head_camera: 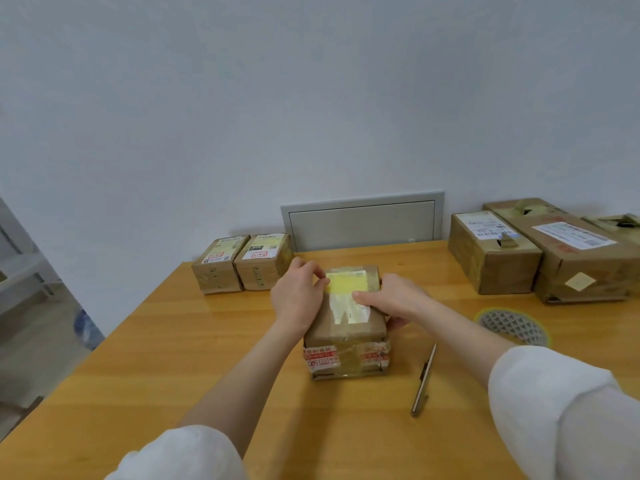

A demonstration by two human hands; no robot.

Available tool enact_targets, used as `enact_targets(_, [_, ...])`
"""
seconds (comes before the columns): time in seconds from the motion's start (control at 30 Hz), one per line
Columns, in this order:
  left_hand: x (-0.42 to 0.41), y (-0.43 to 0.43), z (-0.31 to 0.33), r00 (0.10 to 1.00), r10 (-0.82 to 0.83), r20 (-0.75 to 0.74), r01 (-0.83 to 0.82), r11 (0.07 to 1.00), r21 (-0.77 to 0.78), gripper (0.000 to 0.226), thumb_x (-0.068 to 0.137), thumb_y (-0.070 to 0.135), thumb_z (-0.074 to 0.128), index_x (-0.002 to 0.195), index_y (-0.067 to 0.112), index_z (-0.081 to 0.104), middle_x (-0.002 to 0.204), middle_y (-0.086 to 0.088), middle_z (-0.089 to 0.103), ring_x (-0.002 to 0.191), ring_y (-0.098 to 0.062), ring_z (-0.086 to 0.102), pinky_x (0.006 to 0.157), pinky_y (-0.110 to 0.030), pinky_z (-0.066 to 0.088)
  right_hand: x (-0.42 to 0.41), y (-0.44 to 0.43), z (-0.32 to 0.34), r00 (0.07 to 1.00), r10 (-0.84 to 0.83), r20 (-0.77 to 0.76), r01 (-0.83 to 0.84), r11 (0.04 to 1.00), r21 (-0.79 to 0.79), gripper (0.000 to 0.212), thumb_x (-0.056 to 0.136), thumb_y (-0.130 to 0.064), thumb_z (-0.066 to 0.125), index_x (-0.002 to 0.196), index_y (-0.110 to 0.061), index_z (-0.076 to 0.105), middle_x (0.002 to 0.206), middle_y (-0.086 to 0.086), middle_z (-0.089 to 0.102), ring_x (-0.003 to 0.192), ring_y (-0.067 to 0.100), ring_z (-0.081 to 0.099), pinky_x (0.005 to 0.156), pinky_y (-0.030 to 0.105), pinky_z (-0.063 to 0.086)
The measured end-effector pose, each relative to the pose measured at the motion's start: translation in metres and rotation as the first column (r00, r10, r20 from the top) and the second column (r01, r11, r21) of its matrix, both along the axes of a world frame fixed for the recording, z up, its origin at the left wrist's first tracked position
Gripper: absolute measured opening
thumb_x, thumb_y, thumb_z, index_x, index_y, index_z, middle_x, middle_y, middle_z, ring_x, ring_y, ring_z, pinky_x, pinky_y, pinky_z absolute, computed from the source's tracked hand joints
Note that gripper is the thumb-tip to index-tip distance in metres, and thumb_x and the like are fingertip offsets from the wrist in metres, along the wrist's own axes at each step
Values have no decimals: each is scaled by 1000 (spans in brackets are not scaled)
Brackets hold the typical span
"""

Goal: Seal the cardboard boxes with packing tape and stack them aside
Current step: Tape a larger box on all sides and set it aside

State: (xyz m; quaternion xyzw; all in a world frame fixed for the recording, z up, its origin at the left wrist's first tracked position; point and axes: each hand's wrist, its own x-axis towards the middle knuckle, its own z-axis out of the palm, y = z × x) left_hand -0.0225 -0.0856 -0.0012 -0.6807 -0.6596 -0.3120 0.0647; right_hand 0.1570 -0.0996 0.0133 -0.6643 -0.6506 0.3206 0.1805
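Observation:
A small cardboard box (346,327) stands in the middle of the wooden table (173,358), wrapped in clear tape with a red printed band on its near face. A strip of yellowish packing tape (346,282) lies across its top. My left hand (298,296) rests on the box's left top edge, thumb and finger pinching the left end of the strip. My right hand (391,299) presses flat fingers on the top beside the tape, thumb down the box's right side. A roll of tape (512,325) lies flat at the right.
Two small taped boxes (242,265) sit side by side at the back left by the wall. Several larger labelled boxes (540,251) stand at the back right. A slim metal utility knife (424,379) lies right of the middle box. The table's left edge drops to the floor.

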Motion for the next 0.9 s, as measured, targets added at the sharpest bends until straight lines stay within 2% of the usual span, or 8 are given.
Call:
enact_targets(0.17, [-1,3,-7,991,10,132,-8,1000,-19,15,94,33,57,92,20,64,90,12,55,80,-12,54,67,-27,39,-1,0,2,1000,-6,31,7,1000,-8,51,83,-60,60,110,-17,58,101,2,68,77,23,71,77,41,59])
enact_targets(0.23, [-4,6,-6,929,63,364,-43,997,-64,15,96,29,55,95,16,62,90,8,60,79,-11,58,70,-31,48,0,0,2,1000,-3,30,4,1000,-15,50,83,-59,60,109,-16,58,101,2,68,78,23,71,78,42,59])
enact_targets(0.3, [-10,7,-3,744,102,661,-27,992,-123,13,97,24,53,97,13,60,91,-2,65,70,-14,67,65,-34,58,1,0,1,1000,0,16,1,1000,-20,50,84,-59,60,109,-15,59,101,3,68,80,23,71,79,42,58])
enact_targets(0.4, [-18,5,-3,576,131,807,15,985,-171,14,98,21,53,95,9,60,89,-5,66,62,-13,68,52,-25,55,0,0,2,1000,7,11,-7,1000,-17,51,83,-59,60,108,-14,59,102,4,68,82,24,70,79,43,58])
enact_targets(0.53, [-19,-3,-8,186,187,965,86,975,-205,12,97,16,54,96,7,62,90,-5,67,67,-14,67,54,-25,55,-2,-1,3,1000,8,27,-8,1000,-19,50,83,-60,60,106,-15,60,100,3,69,80,24,70,78,42,58])
enact_targets(0.67, [-15,-4,-6,44,169,985,83,981,-173,12,97,15,55,91,8,62,90,-7,67,75,-15,65,63,-27,57,-3,-1,3,1000,6,31,-5,1000,-25,50,82,-60,60,107,-17,60,100,2,69,79,23,71,77,42,59])
enact_targets(0.83, [-6,-7,-2,258,36,965,44,998,-49,10,94,14,59,92,7,65,87,-7,71,81,-17,69,66,-23,57,-3,0,2,998,2,68,-1,1000,-10,45,82,-62,59,97,-20,57,95,-1,68,76,21,70,75,41,59])
enact_targets(0.9, [-1,-10,-1,517,-26,856,71,997,-12,9,91,17,62,90,10,68,87,-5,71,86,-18,68,73,-24,55,-3,1,1,998,-4,63,5,1000,-16,45,82,-62,59,99,-20,59,95,-2,68,76,21,70,74,40,60])
